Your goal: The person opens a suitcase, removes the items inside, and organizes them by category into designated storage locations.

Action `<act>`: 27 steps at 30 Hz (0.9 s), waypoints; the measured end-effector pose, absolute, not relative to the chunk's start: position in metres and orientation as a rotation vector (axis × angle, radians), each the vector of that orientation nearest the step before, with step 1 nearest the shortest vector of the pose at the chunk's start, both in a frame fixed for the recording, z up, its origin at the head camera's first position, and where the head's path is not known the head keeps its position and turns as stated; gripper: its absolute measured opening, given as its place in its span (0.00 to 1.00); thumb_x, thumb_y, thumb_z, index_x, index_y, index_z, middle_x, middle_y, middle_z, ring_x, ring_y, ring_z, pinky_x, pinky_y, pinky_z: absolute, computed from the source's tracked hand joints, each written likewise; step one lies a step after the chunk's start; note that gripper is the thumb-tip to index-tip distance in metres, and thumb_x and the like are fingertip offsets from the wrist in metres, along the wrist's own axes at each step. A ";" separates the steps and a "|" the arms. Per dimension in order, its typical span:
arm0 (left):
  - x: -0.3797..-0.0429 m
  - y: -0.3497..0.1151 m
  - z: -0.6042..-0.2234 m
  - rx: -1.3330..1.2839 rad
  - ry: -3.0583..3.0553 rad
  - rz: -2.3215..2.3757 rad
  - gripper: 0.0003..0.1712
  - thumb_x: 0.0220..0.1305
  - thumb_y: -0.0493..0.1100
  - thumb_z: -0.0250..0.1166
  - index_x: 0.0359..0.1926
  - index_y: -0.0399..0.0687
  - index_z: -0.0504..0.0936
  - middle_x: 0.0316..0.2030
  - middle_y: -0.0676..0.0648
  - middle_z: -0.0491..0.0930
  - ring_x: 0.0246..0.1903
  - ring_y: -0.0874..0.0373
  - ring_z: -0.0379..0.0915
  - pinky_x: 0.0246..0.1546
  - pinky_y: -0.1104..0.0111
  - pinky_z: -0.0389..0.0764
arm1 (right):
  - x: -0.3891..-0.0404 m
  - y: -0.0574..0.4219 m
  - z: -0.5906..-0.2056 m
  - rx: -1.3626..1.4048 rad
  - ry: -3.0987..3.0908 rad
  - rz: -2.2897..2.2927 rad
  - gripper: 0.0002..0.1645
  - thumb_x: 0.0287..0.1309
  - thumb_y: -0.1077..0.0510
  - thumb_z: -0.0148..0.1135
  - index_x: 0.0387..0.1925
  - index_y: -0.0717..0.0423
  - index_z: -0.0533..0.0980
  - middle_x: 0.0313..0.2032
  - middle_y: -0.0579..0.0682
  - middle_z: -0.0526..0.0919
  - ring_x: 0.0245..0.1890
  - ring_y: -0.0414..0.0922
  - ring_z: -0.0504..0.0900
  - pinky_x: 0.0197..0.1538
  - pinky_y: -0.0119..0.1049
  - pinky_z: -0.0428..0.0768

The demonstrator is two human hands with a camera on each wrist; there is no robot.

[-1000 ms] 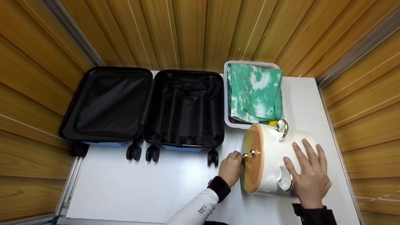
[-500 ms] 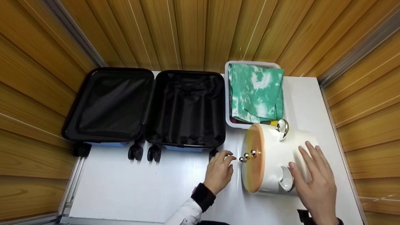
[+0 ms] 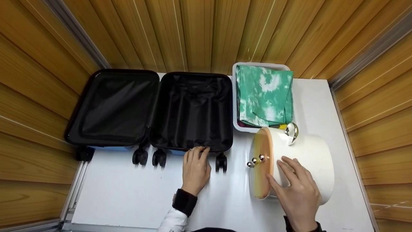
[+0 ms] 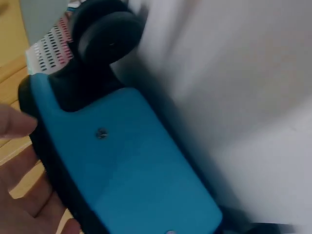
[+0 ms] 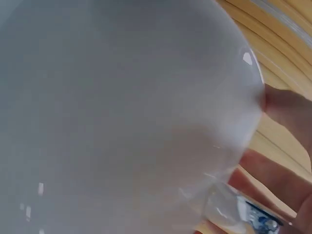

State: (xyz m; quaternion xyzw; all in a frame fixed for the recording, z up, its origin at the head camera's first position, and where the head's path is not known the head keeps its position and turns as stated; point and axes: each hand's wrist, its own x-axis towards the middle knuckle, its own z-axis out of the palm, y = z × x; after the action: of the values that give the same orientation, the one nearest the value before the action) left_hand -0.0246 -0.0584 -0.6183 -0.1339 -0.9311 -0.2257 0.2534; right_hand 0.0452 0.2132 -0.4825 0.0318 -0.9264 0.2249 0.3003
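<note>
My left hand (image 3: 196, 169) is at the front rim of the open suitcase's right half (image 3: 193, 112), fingertips on the black edge. In the left wrist view, thumb and fingers (image 4: 29, 200) lie along that rim, above the blue shell (image 4: 131, 161). My right hand (image 3: 297, 191) lies on a glossy white pot-like container (image 3: 313, 158) on its side, fingers spread and loosely bent. Its orange-rimmed end (image 3: 265, 145), with three shiny balls, faces left. One shiny handle (image 3: 292, 130) shows at the back; my right hand hides the near one, whose side (image 5: 226, 209) appears in the right wrist view.
The suitcase's left half (image 3: 116, 106) lies flat beside the right half, its black wheels (image 3: 140, 156) toward the front. Behind the container stands a white basket (image 3: 235, 96) with a folded green-and-white cloth (image 3: 267, 93). Wood-look walls (image 3: 193, 35) surround the white table (image 3: 138, 196).
My left hand has left the container's balls and moved left to the suitcase rim. The right hand has lifted, then slid left over the near handle. The container stays in place.
</note>
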 end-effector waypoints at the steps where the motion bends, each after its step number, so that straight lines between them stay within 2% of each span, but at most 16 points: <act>1: -0.024 -0.059 -0.620 -0.366 -2.548 -0.600 0.30 0.52 0.34 0.75 0.59 0.44 0.85 0.55 0.40 0.81 0.58 0.43 0.76 0.61 0.46 0.74 | 0.045 0.215 -0.481 0.092 -2.472 0.583 0.33 0.32 0.60 0.90 0.47 0.63 0.89 0.52 0.57 0.89 0.53 0.65 0.86 0.60 0.39 0.81; 2: -0.024 -0.059 -0.621 -0.370 -2.565 -0.591 0.32 0.51 0.34 0.76 0.60 0.44 0.84 0.56 0.40 0.81 0.59 0.43 0.75 0.62 0.46 0.73 | 0.045 0.218 -0.480 0.099 -2.489 0.569 0.33 0.31 0.59 0.91 0.47 0.62 0.89 0.52 0.56 0.89 0.52 0.64 0.86 0.53 0.44 0.84; 4: -0.023 -0.058 -0.622 -0.367 -2.589 -0.584 0.33 0.50 0.35 0.77 0.61 0.44 0.83 0.57 0.40 0.80 0.60 0.42 0.74 0.64 0.46 0.72 | 0.045 0.226 -0.477 0.125 -2.514 0.539 0.33 0.31 0.59 0.91 0.47 0.60 0.90 0.52 0.54 0.89 0.50 0.62 0.87 0.41 0.53 0.83; 5: -0.023 -0.057 -0.621 -0.364 -2.600 -0.586 0.34 0.50 0.36 0.78 0.62 0.44 0.83 0.58 0.40 0.80 0.61 0.42 0.74 0.65 0.46 0.71 | 0.046 0.232 -0.476 0.146 -2.530 0.529 0.34 0.31 0.58 0.91 0.47 0.59 0.90 0.52 0.54 0.89 0.50 0.62 0.87 0.39 0.51 0.83; 7: -0.022 -0.056 -0.621 -0.355 -2.616 -0.587 0.35 0.51 0.36 0.79 0.62 0.44 0.82 0.58 0.40 0.79 0.62 0.42 0.73 0.66 0.46 0.71 | 0.047 0.244 -0.473 0.195 -2.554 0.519 0.34 0.30 0.57 0.91 0.47 0.57 0.90 0.52 0.52 0.89 0.50 0.60 0.87 0.38 0.42 0.82; 9: -0.022 -0.056 -0.621 -0.341 -2.636 -0.583 0.35 0.51 0.37 0.79 0.63 0.45 0.82 0.59 0.41 0.79 0.62 0.43 0.73 0.66 0.46 0.70 | 0.048 0.256 -0.471 0.259 -2.568 0.546 0.33 0.30 0.56 0.91 0.46 0.57 0.91 0.52 0.52 0.90 0.52 0.61 0.87 0.47 0.30 0.80; 11: -0.021 -0.056 -0.621 -0.328 -2.651 -0.582 0.34 0.52 0.37 0.78 0.63 0.45 0.82 0.59 0.41 0.78 0.63 0.43 0.72 0.66 0.45 0.70 | 0.050 0.267 -0.468 0.311 -2.587 0.573 0.33 0.31 0.56 0.89 0.46 0.58 0.90 0.52 0.54 0.90 0.54 0.62 0.85 0.61 0.29 0.74; 12: -0.021 -0.056 -0.621 -0.322 -2.654 -0.583 0.34 0.52 0.38 0.78 0.63 0.45 0.82 0.59 0.41 0.78 0.63 0.43 0.72 0.67 0.45 0.70 | 0.052 0.272 -0.466 0.324 -2.598 0.588 0.32 0.31 0.56 0.88 0.46 0.59 0.90 0.52 0.55 0.90 0.55 0.62 0.84 0.69 0.33 0.70; 14: -0.021 -0.056 -0.621 -0.312 -2.656 -0.589 0.34 0.52 0.38 0.78 0.63 0.45 0.82 0.59 0.41 0.78 0.63 0.43 0.72 0.67 0.44 0.69 | 0.055 0.280 -0.462 0.328 -2.630 0.596 0.32 0.32 0.56 0.87 0.47 0.60 0.89 0.52 0.57 0.89 0.55 0.63 0.83 0.79 0.50 0.60; 16: -0.021 -0.055 -0.621 -0.308 -2.646 -0.601 0.35 0.52 0.37 0.79 0.63 0.44 0.82 0.58 0.40 0.78 0.63 0.42 0.72 0.67 0.44 0.69 | 0.059 0.285 -0.457 0.306 -2.668 0.574 0.34 0.32 0.58 0.86 0.49 0.60 0.88 0.52 0.58 0.89 0.53 0.64 0.82 0.77 0.68 0.52; 18: -0.020 -0.054 -0.621 -0.309 -2.635 -0.615 0.35 0.51 0.37 0.79 0.62 0.44 0.82 0.58 0.40 0.78 0.63 0.41 0.72 0.66 0.43 0.69 | 0.062 0.288 -0.454 0.274 -2.700 0.550 0.39 0.30 0.63 0.87 0.53 0.61 0.86 0.53 0.59 0.87 0.51 0.65 0.83 0.75 0.75 0.46; 20: -0.020 -0.053 -0.621 -0.311 -2.627 -0.628 0.34 0.51 0.37 0.79 0.62 0.44 0.82 0.58 0.40 0.78 0.62 0.41 0.72 0.66 0.43 0.69 | 0.063 0.289 -0.452 0.257 -2.723 0.510 0.45 0.29 0.70 0.87 0.58 0.62 0.83 0.56 0.60 0.84 0.49 0.66 0.84 0.74 0.77 0.43; 23: -0.021 -0.053 -0.621 -0.311 -2.624 -0.642 0.34 0.51 0.37 0.79 0.62 0.44 0.82 0.58 0.40 0.78 0.62 0.41 0.72 0.66 0.43 0.69 | 0.063 0.291 -0.452 0.233 -2.732 0.467 0.48 0.27 0.80 0.80 0.61 0.65 0.81 0.59 0.62 0.82 0.49 0.70 0.84 0.74 0.78 0.43; 25: -0.021 -0.052 -0.621 -0.309 -2.625 -0.649 0.33 0.52 0.37 0.78 0.62 0.44 0.82 0.58 0.40 0.78 0.62 0.41 0.72 0.66 0.44 0.69 | 0.062 0.292 -0.454 0.200 -2.733 0.449 0.48 0.29 0.85 0.73 0.61 0.65 0.80 0.60 0.62 0.81 0.49 0.71 0.83 0.74 0.78 0.45; 27: -0.021 -0.053 -0.620 -0.302 -2.625 -0.651 0.33 0.52 0.38 0.78 0.61 0.44 0.82 0.58 0.40 0.78 0.62 0.40 0.72 0.66 0.44 0.68 | 0.060 0.296 -0.458 0.145 -2.730 0.449 0.48 0.31 0.87 0.66 0.61 0.63 0.81 0.61 0.62 0.80 0.53 0.73 0.81 0.73 0.76 0.52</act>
State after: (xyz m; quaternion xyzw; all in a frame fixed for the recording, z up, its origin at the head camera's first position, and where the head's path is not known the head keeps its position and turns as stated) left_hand -0.0210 -0.0527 -0.6203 -0.1085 -0.9434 -0.2339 0.2088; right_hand 0.0600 0.2956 -0.4576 0.0513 -0.9685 0.1594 0.1845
